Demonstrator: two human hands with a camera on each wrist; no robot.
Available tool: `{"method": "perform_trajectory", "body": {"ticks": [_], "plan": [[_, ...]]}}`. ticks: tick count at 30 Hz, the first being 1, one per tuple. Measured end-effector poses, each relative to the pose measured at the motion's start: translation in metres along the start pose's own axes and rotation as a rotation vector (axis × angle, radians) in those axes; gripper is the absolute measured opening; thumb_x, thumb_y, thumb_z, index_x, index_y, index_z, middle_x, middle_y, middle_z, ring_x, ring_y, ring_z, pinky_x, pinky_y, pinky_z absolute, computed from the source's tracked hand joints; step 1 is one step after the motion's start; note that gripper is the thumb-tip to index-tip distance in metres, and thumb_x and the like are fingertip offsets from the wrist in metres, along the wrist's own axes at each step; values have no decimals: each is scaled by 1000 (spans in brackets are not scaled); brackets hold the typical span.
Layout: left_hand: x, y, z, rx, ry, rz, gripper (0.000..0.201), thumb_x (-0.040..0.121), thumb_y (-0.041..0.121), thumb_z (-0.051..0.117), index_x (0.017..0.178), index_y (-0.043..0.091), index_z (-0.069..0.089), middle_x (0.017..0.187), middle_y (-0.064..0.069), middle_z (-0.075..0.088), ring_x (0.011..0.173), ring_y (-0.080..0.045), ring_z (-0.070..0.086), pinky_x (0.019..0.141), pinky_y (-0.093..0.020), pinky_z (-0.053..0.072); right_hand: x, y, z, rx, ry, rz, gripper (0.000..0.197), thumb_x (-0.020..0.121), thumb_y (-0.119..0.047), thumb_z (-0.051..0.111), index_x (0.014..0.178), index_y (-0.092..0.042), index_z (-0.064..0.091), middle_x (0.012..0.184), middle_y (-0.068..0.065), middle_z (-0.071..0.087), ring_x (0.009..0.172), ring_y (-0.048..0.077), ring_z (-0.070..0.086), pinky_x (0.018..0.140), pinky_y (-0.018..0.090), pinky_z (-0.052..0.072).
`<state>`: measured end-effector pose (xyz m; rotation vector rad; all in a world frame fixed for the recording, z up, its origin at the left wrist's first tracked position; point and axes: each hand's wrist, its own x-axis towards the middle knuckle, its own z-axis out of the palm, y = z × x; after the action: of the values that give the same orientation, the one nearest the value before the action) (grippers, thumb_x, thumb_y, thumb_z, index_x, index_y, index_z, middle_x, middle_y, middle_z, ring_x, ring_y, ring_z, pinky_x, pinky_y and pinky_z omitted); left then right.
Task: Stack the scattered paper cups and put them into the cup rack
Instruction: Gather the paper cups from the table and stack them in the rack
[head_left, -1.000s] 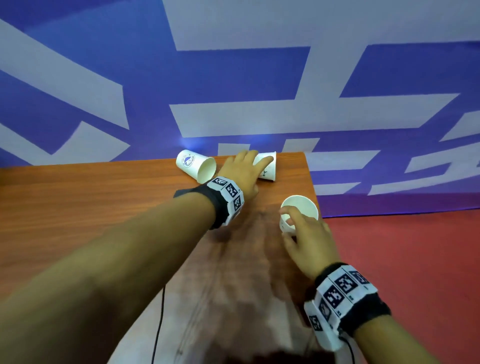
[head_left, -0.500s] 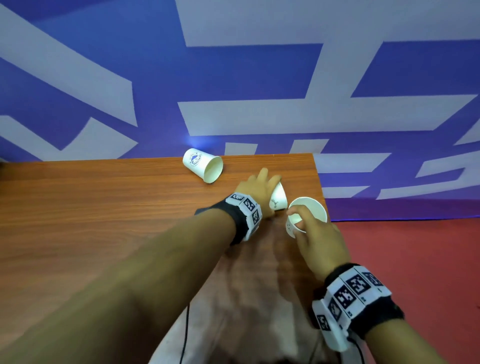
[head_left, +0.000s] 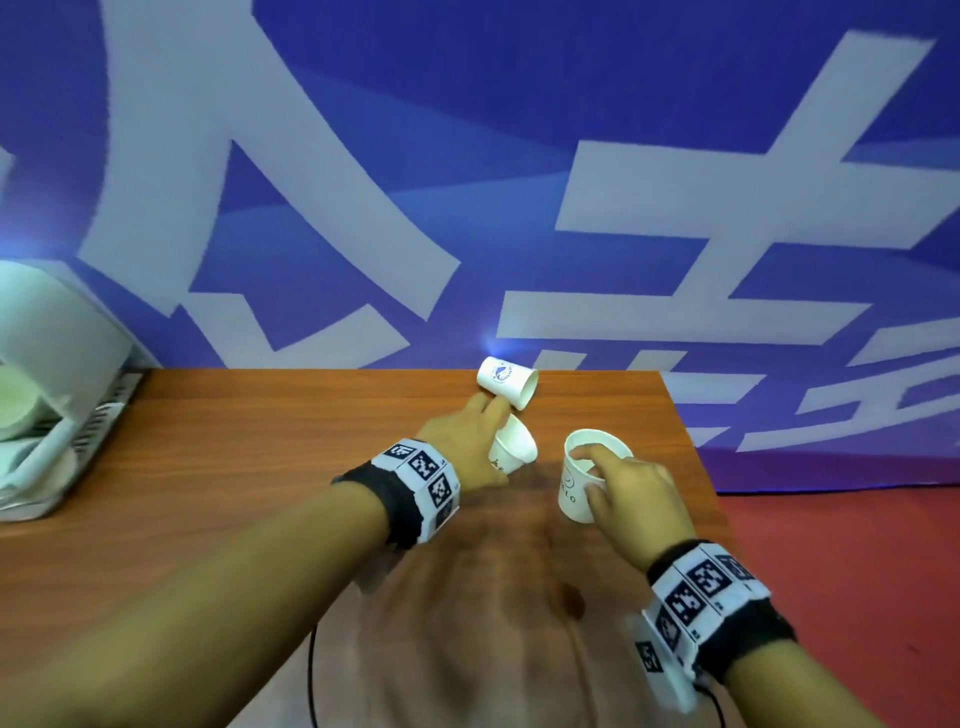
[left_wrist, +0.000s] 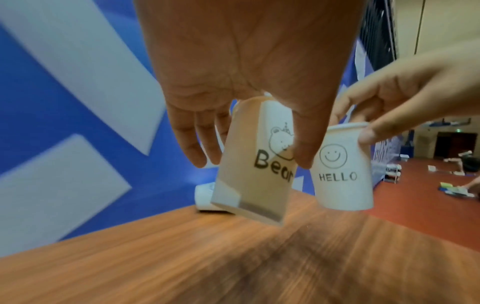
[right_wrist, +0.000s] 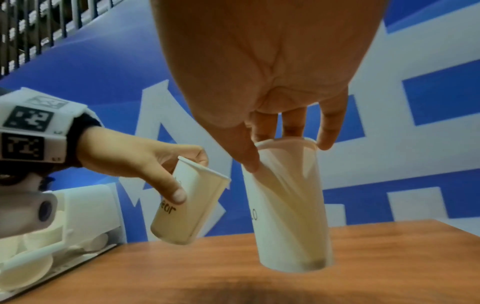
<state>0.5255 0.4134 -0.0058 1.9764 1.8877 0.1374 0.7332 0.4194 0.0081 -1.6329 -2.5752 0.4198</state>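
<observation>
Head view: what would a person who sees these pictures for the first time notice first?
First, the two white paper cups held above the brown wooden table: the left hand grips the tilted "Bear" cup, the right hand holds the upright "HELLO" cup by its rim. Behind them, a third white paper cup with a blue logo lies on its side near the table's far edge, before the big blue and white banner.

- My left hand (head_left: 470, 441) holds the Bear cup (head_left: 511, 451) tilted above the table (head_left: 260, 467), just left of the HELLO cup (head_left: 584, 480) in my right hand (head_left: 631, 496).
- A third cup (head_left: 506, 380) lies on its side behind both (near the table's far edge).
- The cup rack (head_left: 57, 395) stands far left.
</observation>
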Motion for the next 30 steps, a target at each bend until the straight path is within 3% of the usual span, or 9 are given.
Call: {"method": "perform_trajectory", "body": {"ticks": [8, 12, 15, 20, 22, 25, 27, 30], "plan": [[-180, -156, -44, -106, 75, -114, 48, 76, 51, 65, 107, 20, 46, 111, 3, 42, 97, -20, 49, 78, -35, 44, -38, -200, 25, -9, -75, -77, 37, 87, -17, 47, 122, -31, 53, 115, 5, 64, 106, 25, 57, 91, 32, 41], [-232, -218, -71, -126, 162, -198, 36, 86, 44, 56, 105, 15, 47, 108, -3, 39, 101, -27, 50, 83, -35, 41, -37, -269, 22, -4, -47, -133, 38, 88, -16, 47, 122, -30, 53, 117, 5, 63, 107, 26, 57, 90, 32, 42], [-250, -246, -92, -154, 281, -238, 26, 91, 34, 51, 104, 12, 49, 115, -8, 42, 105, -28, 46, 82, -32, 35, -28, -305, 20, -27, -39, -189, 37, 90, -16, 46, 124, -29, 53, 119, 5, 62, 109, 26, 56, 89, 31, 41], [-268, -285, -107, -243, 358, -249, 26, 90, 41, 52, 102, 18, 57, 126, -5, 44, 109, -24, 48, 92, -38, 42, -4, -345, 29, -28, -47, -260, 36, 89, -17, 47, 121, -31, 53, 118, 3, 64, 107, 27, 57, 87, 32, 43], [-279, -299, -114, -222, 353, -281, 32, 89, 48, 49, 102, 20, 59, 126, -4, 43, 108, -21, 48, 89, -35, 43, 7, -359, 35, -11, -64, -294, 35, 89, -17, 47, 121, -31, 53, 118, 3, 64, 107, 26, 57, 88, 32, 43], [-298, -324, -124, -154, 353, -322, 51, 80, 59, 31, 104, 24, 59, 125, -3, 42, 106, -21, 46, 86, -37, 44, 24, -378, 45, -10, -87, -330, 36, 90, -17, 47, 122, -31, 53, 119, 5, 63, 109, 27, 56, 90, 32, 43], [-313, -344, -128, -118, 378, -333, 47, 82, 53, 32, 105, 23, 60, 120, -4, 44, 104, -23, 46, 83, -35, 43, 32, -392, 51, -15, -105, -341, 36, 90, -17, 46, 123, -30, 53, 120, 6, 62, 109, 27, 56, 90, 31, 42], [-332, -374, -132, -59, 421, -378, 22, 92, 34, 50, 106, 23, 62, 116, -6, 47, 103, -27, 49, 78, -37, 45, 37, -415, 60, 2, -146, -344, 36, 90, -16, 46, 124, -28, 53, 122, 6, 61, 111, 25, 55, 91, 30, 40]]}}
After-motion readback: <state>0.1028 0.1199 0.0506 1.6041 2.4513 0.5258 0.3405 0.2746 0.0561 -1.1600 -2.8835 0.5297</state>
